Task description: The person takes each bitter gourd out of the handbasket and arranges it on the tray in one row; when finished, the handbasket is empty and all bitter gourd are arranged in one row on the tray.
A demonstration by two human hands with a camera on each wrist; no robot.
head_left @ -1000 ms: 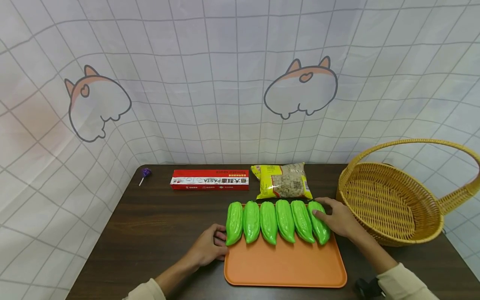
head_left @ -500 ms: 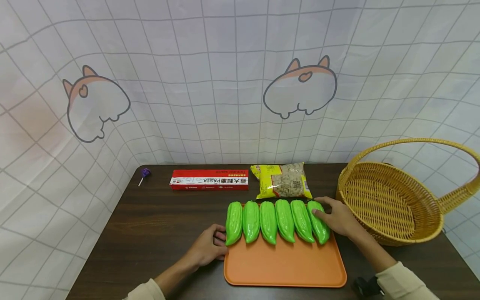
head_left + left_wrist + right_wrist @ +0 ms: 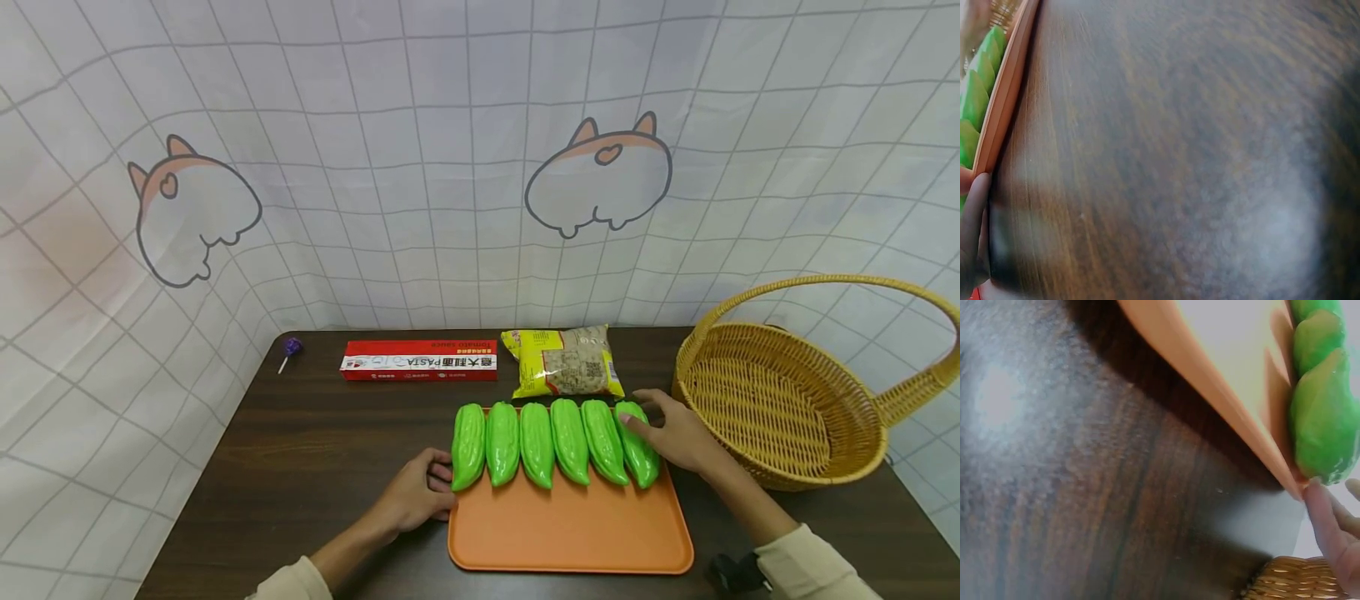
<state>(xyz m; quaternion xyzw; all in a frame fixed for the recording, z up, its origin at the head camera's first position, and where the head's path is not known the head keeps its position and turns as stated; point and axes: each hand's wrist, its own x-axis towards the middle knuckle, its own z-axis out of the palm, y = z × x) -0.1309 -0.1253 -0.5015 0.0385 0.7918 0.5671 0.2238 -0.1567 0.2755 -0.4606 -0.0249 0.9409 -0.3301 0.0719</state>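
Several bright green bitter melons [image 3: 521, 446] lie side by side in a row along the far half of an orange tray [image 3: 570, 533]. At the tray's left side, my left hand [image 3: 416, 492] touches the rim beside the leftmost melon; in the left wrist view, fingers [image 3: 974, 212] lie against that rim. My right hand [image 3: 678, 433] is spread over the upper end of the rightmost bitter melon [image 3: 639, 454], its thumb over the melon. In the right wrist view, one fingertip meets the tray's corner next to a melon [image 3: 1325, 419]. Some fingers of both hands are hidden.
Behind the tray lie a red pasta box [image 3: 420, 360] and a yellow packet [image 3: 564, 362]. A wicker basket [image 3: 757, 408] with a tall handle stands close to the right hand. A purple lollipop [image 3: 292, 346] lies at the far left, and a dark object [image 3: 731, 573] near the right sleeve.
The right hand has shifted slightly upward, its thumb moving a little up and left over the rightmost bitter melon. The left hand, tray and other melons stay in place.
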